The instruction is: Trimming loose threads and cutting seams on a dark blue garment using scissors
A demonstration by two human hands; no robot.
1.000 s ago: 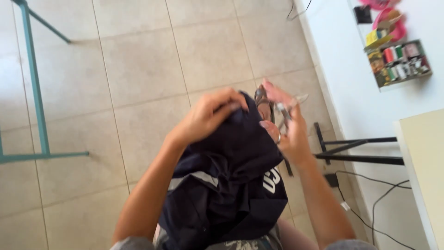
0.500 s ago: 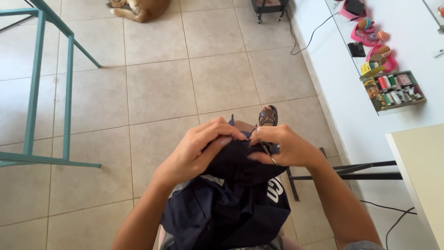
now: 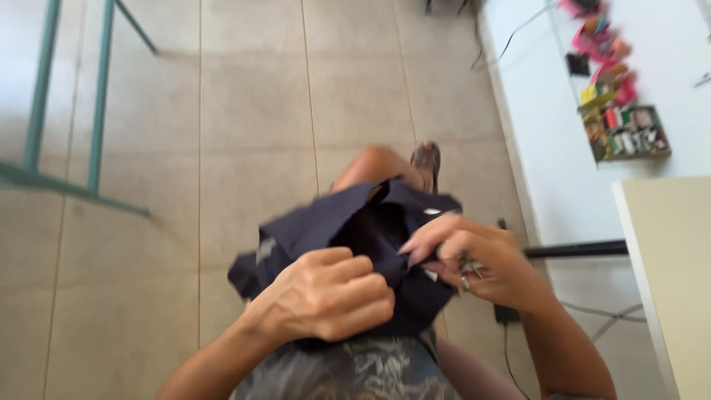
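Note:
A dark navy garment [image 3: 348, 230] lies bunched over my lap, above a bare knee and a sandalled foot [image 3: 427, 159]. My left hand [image 3: 326, 292] is closed in a fist on the near fold of the cloth. To its right my right hand [image 3: 466, 255] pinches the fabric's edge with its fingertips; a small metal tool shows between its fingers, too blurred to name. Both hands sit close together, almost touching over the cloth.
Beige tiled floor [image 3: 244, 111] fills the view. Teal metal frame legs [image 3: 67, 118] stand at the left. At the right are a white table [image 3: 548, 126] with a box of thread spools [image 3: 629, 133], a pale tabletop corner [image 3: 666, 274], and a black bar [image 3: 578, 250] with cables.
The garment has been pulled lower and spread to the left, uncovering the knee. My left hand moved down and closed into a fist; my right hand shifted right. The camera tilted.

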